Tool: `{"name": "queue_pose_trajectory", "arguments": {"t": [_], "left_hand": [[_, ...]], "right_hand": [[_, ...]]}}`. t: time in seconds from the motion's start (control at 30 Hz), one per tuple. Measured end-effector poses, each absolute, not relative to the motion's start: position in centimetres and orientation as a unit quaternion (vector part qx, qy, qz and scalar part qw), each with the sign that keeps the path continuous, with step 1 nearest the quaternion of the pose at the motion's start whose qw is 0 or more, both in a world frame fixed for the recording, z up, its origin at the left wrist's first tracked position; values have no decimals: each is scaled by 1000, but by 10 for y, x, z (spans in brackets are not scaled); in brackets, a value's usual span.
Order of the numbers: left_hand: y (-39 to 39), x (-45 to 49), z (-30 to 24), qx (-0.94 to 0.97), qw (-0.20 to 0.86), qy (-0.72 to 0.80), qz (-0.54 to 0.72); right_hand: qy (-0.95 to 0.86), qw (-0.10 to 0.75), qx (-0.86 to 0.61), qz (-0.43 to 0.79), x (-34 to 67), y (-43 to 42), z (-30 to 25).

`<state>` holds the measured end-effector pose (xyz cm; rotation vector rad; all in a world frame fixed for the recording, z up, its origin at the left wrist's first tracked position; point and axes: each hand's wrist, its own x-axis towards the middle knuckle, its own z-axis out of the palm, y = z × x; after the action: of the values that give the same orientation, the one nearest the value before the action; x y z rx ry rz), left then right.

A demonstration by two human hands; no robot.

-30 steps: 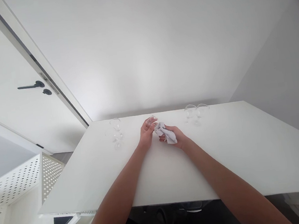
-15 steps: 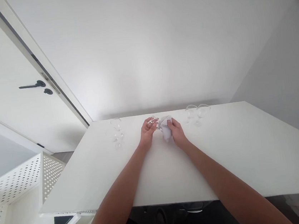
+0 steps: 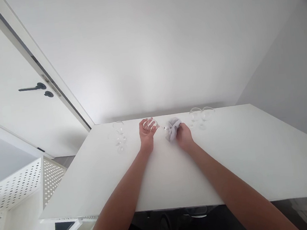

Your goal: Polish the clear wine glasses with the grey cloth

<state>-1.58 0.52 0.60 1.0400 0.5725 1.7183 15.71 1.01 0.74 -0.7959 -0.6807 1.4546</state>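
Note:
My left hand is closed round the bowl of a clear wine glass, which lies sideways in the air with its stem pointing right. A crumpled pale grey cloth is gripped in my right hand. The cloth touches the foot end of the glass and partly covers it. Both hands are above the far half of the white table. The fingers of my right hand are partly hidden behind the cloth.
Two stemmed glasses stand on the table left of my hands. Two more glasses stand to the right, near the back edge by the wall. A perforated white unit is at the lower left, below a door with a black handle.
My left hand has shifted left with the glass, showing more of its stem. The cloth in my right hand has moved slightly right, from beside the bowl to the foot end.

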Motion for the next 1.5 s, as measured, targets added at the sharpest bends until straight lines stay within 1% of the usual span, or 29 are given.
{"name": "queue_pose_trajectory", "arguments": {"t": [0.13, 0.2, 0.3, 0.37, 0.47, 0.53, 0.67, 0.83, 1.0, 1.13, 1.37, 1.5], "left_hand": [[6, -15, 6, 429, 496, 232, 718], [6, -14, 7, 426, 497, 227, 721], [5, -13, 8, 425, 500, 213, 724], [4, -13, 9, 431, 501, 206, 721], [4, -13, 10, 438, 501, 209, 716], [5, -14, 9, 431, 496, 218, 722], [6, -15, 8, 427, 483, 240, 726], [6, -15, 9, 426, 478, 250, 727], [6, -14, 9, 424, 480, 251, 725], [6, -15, 8, 427, 474, 260, 725], [6, -16, 7, 422, 475, 268, 724], [7, -16, 7, 418, 477, 270, 725]], "right_hand": [[-274, 580, -318, 698, 158, 6, 14], [-284, 578, -316, 697, 156, 4, 16], [-274, 581, -352, 681, 150, 3, 17], [-270, 564, -363, 691, 146, 2, 16], [-297, 533, -324, 723, 145, 1, 16], [-301, 543, -308, 721, 147, 1, 15], [-283, 602, -320, 674, 149, 4, 14], [-306, 565, -345, 684, 148, 2, 15], [-306, 595, -331, 666, 151, 2, 17], [-317, 557, -357, 680, 151, 2, 18], [-298, 583, -355, 667, 152, 1, 21], [-297, 556, -373, 681, 151, 1, 19]]}}
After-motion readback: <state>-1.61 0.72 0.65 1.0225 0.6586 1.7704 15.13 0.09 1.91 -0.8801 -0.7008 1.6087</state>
